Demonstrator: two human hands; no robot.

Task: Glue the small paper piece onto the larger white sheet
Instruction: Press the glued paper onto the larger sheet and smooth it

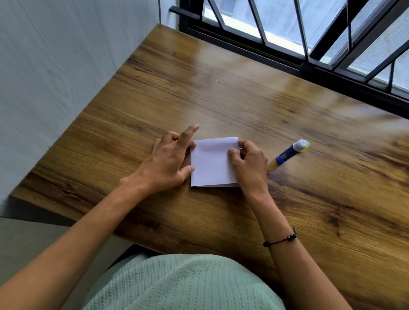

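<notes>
A white sheet of paper (211, 162) lies flat near the middle of the wooden table (315, 184); it looks folded, with a crease across its upper part. My left hand (166, 160) rests at its left edge, fingers spread, thumb and fingertips touching the paper. At the sheet's right edge, my right hand (249, 165) pinches the paper between thumb and fingers. A separate small paper piece cannot be made out. A blue glue stick (291, 151) with a white and yellow cap lies on its side just right of my right hand.
The table's left edge runs diagonally beside a white wall (49, 75). A black-barred window (323, 30) stands along the far edge. The table's near edge is close to my body.
</notes>
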